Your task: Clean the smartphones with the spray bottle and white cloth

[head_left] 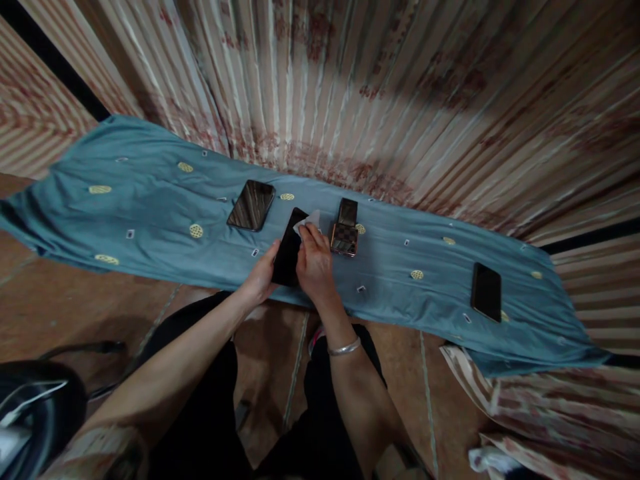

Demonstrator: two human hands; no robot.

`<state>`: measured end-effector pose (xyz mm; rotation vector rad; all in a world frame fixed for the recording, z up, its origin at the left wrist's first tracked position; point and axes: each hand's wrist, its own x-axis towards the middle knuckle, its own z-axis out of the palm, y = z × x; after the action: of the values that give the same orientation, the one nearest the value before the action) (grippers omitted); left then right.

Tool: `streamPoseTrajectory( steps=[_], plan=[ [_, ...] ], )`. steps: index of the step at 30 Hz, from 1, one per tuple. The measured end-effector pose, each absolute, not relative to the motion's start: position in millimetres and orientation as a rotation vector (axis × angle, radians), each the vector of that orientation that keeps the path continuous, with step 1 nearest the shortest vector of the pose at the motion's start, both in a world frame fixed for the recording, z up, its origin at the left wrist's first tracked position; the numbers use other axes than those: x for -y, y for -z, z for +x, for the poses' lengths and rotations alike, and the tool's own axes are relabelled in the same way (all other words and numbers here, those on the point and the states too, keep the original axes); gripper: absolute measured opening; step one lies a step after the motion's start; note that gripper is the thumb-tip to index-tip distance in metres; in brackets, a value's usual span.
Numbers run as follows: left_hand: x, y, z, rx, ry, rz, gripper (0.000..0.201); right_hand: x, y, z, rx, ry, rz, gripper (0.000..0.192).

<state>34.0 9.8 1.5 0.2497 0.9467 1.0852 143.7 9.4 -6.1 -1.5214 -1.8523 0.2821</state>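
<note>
A black smartphone (287, 257) is tilted up over the near edge of the cloth-covered surface. My left hand (262, 275) grips it by its left lower side, thumb along the edge. In my right hand (315, 261) is a white wipe (313, 219), pinched under the fingers and pressed against the upper part of the phone's screen. The fingertips partly cover the wipe, and the right hand hides the phone's right side.
On the blue cloth (155, 207) lie a dark phone (251, 205) to the left, an unfolded flip phone (345, 227) just right of my hands, and another phone (486, 292) far right. A pleated curtain (320, 87) hangs behind. A dark round object (40, 413) stands lower left.
</note>
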Motion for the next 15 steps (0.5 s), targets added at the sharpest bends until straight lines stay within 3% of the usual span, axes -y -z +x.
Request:
streamPoseTrajectory(
  steps=[15],
  plan=[
    [3.6,-1.3,13.4,-0.982,-1.121,0.229,0.037,-10.8,-2.1,118.9,1.826,-0.322,-1.456,0.049]
  ],
)
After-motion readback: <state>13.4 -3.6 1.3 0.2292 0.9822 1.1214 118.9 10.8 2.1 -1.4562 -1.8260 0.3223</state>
